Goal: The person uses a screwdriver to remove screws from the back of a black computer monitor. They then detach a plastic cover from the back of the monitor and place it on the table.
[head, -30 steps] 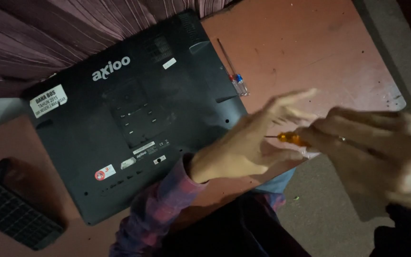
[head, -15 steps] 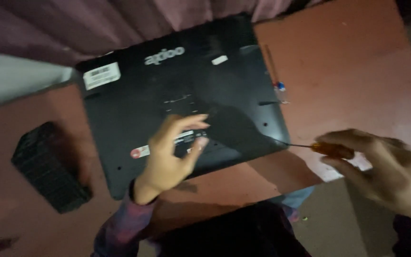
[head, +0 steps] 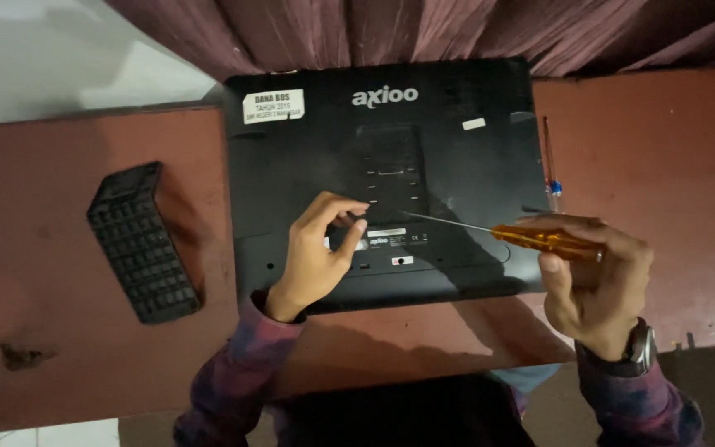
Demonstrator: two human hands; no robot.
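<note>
1. The flat black plastic monitor casing (head: 448, 157) lies back-side up across the reddish-brown wooden table (head: 68, 348), its far edge against the maroon pleated curtain (head: 424, 29).
2. The left hand (head: 318, 252) rests on the casing's lower middle, thumb and forefinger curled toward each other as if pinching something tiny; whether anything sits between them cannot be told.
3. The right hand (head: 597, 277) is closed around the translucent orange handle of a long thin-shafted screwdriver (head: 539, 240), whose metal tip reaches in to the casing's centre, just beside the left fingertips.
4. Judgement on technique: the shaft lies very low and slanted, so raising the handle until the tip stands square in the screw head would likely give a better bite and less slipping.
5. Keeping the left hand pressed down should steady the casing while the tool turns.
6. A second, slimmer screwdriver with a blue-and-clear handle (head: 551, 170) lies on the table just beside the casing's right edge.
7. A black ribbed rectangular block (head: 144, 242), like a small keypad or grille, sits well apart on the left.
8. The count: one casing, two screwdrivers, one block, two hands, one dark wristwatch (head: 639, 348) on the right wrist.
</note>
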